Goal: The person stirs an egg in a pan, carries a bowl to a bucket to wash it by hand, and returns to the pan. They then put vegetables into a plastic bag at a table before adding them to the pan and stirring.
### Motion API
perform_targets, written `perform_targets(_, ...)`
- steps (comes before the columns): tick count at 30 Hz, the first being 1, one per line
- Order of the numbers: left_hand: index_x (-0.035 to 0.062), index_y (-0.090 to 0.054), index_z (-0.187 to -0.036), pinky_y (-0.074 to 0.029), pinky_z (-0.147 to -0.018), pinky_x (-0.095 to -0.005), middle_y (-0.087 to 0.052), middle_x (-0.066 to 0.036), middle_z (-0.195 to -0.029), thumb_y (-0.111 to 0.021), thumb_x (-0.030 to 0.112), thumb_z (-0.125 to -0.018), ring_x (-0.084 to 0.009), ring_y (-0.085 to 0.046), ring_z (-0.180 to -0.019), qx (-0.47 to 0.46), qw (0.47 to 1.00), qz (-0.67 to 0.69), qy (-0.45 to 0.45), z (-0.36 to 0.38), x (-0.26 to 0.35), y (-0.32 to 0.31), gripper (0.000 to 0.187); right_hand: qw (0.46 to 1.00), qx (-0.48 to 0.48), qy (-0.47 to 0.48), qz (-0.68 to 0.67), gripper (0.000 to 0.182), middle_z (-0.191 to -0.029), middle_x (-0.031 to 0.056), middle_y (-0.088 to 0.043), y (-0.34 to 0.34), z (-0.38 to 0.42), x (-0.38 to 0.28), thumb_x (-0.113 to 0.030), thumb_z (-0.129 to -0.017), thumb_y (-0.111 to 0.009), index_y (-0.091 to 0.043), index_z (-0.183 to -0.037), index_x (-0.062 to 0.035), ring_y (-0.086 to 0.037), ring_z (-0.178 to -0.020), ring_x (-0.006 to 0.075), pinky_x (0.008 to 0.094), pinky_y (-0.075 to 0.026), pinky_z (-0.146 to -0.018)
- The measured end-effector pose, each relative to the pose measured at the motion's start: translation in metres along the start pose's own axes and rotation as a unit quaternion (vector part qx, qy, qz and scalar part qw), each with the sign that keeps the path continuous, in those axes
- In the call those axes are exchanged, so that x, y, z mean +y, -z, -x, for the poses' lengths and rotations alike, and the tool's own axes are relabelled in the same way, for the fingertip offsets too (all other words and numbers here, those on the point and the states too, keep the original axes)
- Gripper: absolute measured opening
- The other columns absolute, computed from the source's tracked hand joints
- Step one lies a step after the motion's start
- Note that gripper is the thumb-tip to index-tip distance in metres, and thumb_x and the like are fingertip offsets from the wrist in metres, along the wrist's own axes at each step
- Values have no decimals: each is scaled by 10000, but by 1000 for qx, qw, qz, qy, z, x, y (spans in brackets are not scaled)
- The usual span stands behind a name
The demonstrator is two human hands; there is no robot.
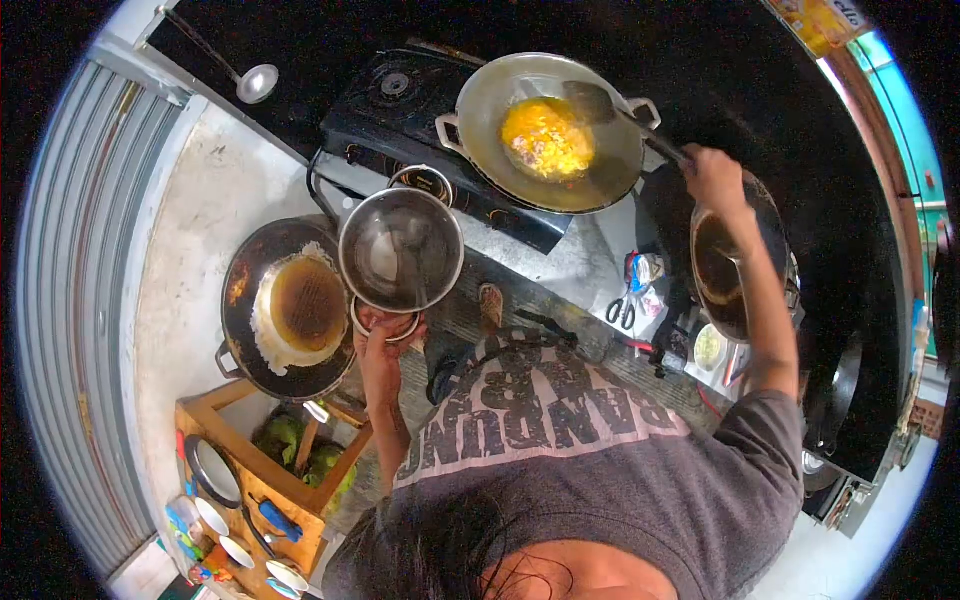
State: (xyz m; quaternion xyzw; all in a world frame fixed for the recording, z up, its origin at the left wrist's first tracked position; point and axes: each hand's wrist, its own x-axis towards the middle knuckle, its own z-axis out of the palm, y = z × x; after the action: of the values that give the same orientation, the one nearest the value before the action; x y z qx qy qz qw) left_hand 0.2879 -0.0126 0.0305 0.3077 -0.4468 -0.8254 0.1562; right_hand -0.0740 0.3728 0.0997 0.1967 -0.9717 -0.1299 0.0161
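Observation:
My left hand (392,332) is closed round the lower loop handle of a small metal pan (370,225), tilted so that its inside shows; what is in it, if anything, I cannot make out. My right hand (715,178) is closed on the handle of a dark spatula (648,138). The spatula's blade reaches into a large two-handled wok (490,95), beside a yellow, egg-like mixture (548,140) lying in the wok's bottom. Under the wok is a black gas stove (385,115).
Left of the small pan stands a dark wok (240,290) with brown liquid and a pale crust. A ladle (257,84) hangs at upper left. Black scissors (621,312) lie right of the stove, near another dark pan (722,270). A wooden rack (300,492) is at lower left.

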Motion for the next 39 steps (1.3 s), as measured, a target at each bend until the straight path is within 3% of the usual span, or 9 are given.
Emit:
perform_targets(2,3,-460,-1146,-571,-736,-393,-620,-166,-1004,-444,64,-844,-287,-648,-872,-8,1000,-7,-12,4,2,-5,308,999,-42,18,3,292,-981,145,-632,22,-23,11,-188,-791,-588,-622,-1065,-91,-579,-968,324,434,-462,-828)
perform_targets(4,0,-461,-1152,-574,-731,-389,-618,-170,-1007,-447,65,-842,-280,-649,-866,-23,999,5,-27,6,1,-9,317,994,-80,77,25,289,-863,145,-653,38,-46,16,-175,-802,-560,-628,-1064,-73,-636,-805,286,398,-511,-703)
perform_targets(7,7,-457,-1159,-577,-720,-394,-617,-175,-1010,-459,55,-830,-277,-647,-870,-22,999,25,-6,3,-7,-3,333,924,-353,-92,-113,251,-686,123,-629,62,-82,11,-185,-806,-538,-646,-991,-52,-616,-571,209,338,-504,-512)
perform_targets(10,8,-454,-1176,-579,-712,-404,-606,-165,-1027,-471,52,-822,-271,-644,-873,-11,1000,-7,0,2,-14,3,357,908,-407,-60,-84,217,-579,97,-580,71,-92,5,-205,-806,-530,-645,-852,-27,-540,-436,143,280,-437,-386)
perform_targets(14,7,-452,-1163,-578,-712,-409,-586,-163,-1043,-483,60,-819,-272,-643,-871,-11,1000,5,0,8,-17,9,349,824,-538,-22,-176,264,-583,55,-578,14,-108,28,-270,-811,-568,-598,-707,-29,-527,-433,127,269,-413,-377)
perform_targets(18,31,-444,-1079,-569,-735,-430,-585,-176,-1032,-451,78,-845,-285,-641,-871,-8,999,-33,-34,22,-15,9,239,847,-403,-67,-340,301,-543,10,-522,-25,-60,-1,-275,-826,-565,-654,-992,-40,-448,-401,74,225,-361,-356)
perform_targets(24,54,-427,-1011,-562,-738,-447,-620,-193,-960,-424,88,-867,-307,-640,-882,41,999,-35,2,25,-10,14,149,868,-203,-3,-452,331,-497,-1,-496,-91,-45,-21,-222,-812,-606,-636,-1087,-39,-446,-416,59,232,-337,-351)
perform_targets(31,62,-426,-1010,-568,-718,-442,-626,-198,-946,-455,65,-847,-319,-650,-854,11,1000,3,-2,23,-1,1,166,980,58,124,-145,309,-802,199,-627,-121,-76,-10,-177,-781,-595,-636,-1078,-104,-634,-734,318,393,-498,-665)
perform_targets(39,80,-426,-1039,-561,-737,-451,-621,-177,-959,-426,50,-847,-304,-645,-868,0,1000,-5,25,20,-8,-7,194,994,-33,99,-38,253,-875,168,-638,11,-64,-9,-181,-790,-577,-664,-1025,-148,-606,-846,348,429,-496,-736)
